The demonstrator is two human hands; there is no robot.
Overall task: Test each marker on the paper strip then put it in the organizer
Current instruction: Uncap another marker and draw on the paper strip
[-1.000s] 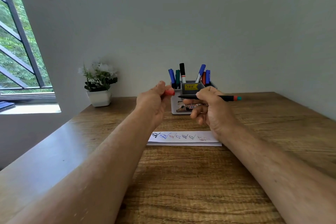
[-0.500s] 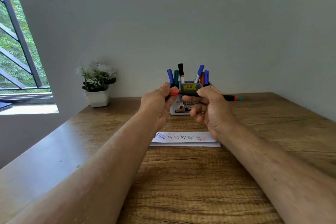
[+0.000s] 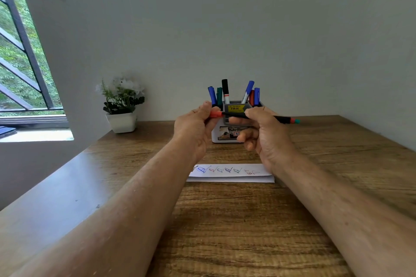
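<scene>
- Above the middle of the wooden table [image 3: 225, 231], both hands are meeting in front of the organizer [image 3: 225, 137].
- The right hand [image 3: 267, 132] is gripping a thin black marker [image 3: 279, 119] with thumb and curled fingers, holding it level; its orange and teal end is pointing right.
- The left hand [image 3: 193, 128] is pinching the orange cap [image 3: 215, 114] with thumb and fingers, at the marker's left end; cap and barrel are touching.
- The organizer is standing at the far side near the wall, holding blue markers [image 3: 211, 95], a green one, a red one and a black-capped marker [image 3: 225, 90], all upright or leaning.
- The paper strip [image 3: 231, 172] is lying flat on the table nearer than the organizer, below the hands, showing a row of coloured scribbles.
- A potted plant [image 3: 121, 105] is sitting at the far left, beside the window [image 3: 20, 63].
</scene>
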